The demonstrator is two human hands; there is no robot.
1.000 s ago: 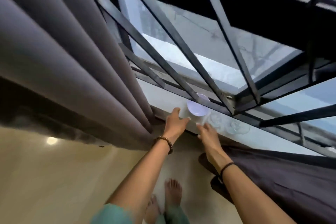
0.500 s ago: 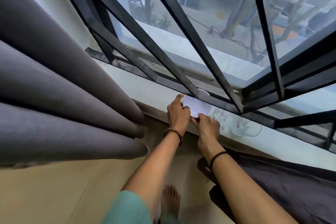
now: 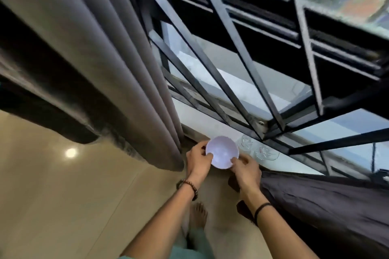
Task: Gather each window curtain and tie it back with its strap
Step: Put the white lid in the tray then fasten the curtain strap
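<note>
The curtain (image 3: 101, 52) on the left is grey. The bowl (image 3: 222, 152) is pale purple-white. The window bars (image 3: 229, 27) are black. The floor (image 3: 63, 206) is tan.

The left hand (image 3: 199, 161) and right hand (image 3: 245, 170) pinch a small round white bowl (image 3: 222, 151) by its rim, just beside two clear glass cups (image 3: 266, 152) on the pale window sill (image 3: 195, 120). A grey pleated curtain (image 3: 105, 59) hangs left; a dark brown curtain (image 3: 326, 206) lies bunched right.
</note>
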